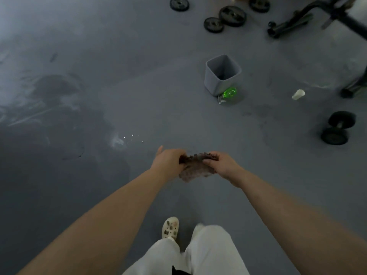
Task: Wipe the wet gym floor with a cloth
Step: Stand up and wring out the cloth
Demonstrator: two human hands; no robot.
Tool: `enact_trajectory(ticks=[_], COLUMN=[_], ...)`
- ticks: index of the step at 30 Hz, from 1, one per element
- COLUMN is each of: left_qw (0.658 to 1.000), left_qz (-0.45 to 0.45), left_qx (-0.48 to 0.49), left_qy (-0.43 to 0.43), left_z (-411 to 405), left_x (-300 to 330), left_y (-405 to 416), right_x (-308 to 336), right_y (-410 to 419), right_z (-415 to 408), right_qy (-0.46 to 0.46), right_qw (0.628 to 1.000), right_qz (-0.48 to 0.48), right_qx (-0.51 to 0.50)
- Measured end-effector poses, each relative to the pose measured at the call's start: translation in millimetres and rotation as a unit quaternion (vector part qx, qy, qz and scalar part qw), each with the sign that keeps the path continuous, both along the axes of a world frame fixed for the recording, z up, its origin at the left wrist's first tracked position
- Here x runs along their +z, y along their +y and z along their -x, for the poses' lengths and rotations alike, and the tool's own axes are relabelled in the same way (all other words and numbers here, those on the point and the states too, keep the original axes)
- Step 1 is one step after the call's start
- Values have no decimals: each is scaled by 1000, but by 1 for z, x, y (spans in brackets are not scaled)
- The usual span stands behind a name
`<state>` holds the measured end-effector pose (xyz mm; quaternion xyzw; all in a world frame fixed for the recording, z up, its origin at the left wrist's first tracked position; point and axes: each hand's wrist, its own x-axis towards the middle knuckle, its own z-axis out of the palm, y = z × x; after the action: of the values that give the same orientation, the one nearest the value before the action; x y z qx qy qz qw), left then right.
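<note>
Both hands out front, above floor point(139, 96). Left hand point(168, 161) and right hand point(224, 165) each pinch end of brown cloth point(195, 167). Wet patch point(59, 135) at left.

Brown nubby cloth point(195, 167) bunched, seemingly damp; floor point(59, 135) wet-streaked left.

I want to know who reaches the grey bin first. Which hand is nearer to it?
Right. The right hand sits almost straight below the grey bin in the view; the left hand is further off to the left. Both hold the cloth.
</note>
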<state>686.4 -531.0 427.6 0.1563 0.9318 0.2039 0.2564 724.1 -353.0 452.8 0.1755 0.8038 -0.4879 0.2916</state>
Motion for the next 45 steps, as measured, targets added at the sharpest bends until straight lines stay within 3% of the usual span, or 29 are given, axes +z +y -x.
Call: enact_trajectory(ticks=[8, 26, 32, 40, 45], left_qw=[999, 998, 997, 979, 959], left_qz=[37, -36, -23, 5, 36], left_qx=[-6, 40, 59, 200, 277], left_qy=[26, -11, -46, -51, -40], left_z=[194, 580, 670, 739, 758], left_x=[-2, -77, -113, -197, -266], left_y=[104, 336, 394, 463, 497], right_x=[-18, -64, -104, -204, -287], right_y=[104, 343, 401, 464, 485], right_z=[196, 602, 713, 838, 882], right_qy=[37, -6, -39, -54, -53], right_qw=[998, 986, 979, 957, 923], right_qz=[-39, -136, -143, -110, -112], right_qx=[43, 92, 140, 264, 363])
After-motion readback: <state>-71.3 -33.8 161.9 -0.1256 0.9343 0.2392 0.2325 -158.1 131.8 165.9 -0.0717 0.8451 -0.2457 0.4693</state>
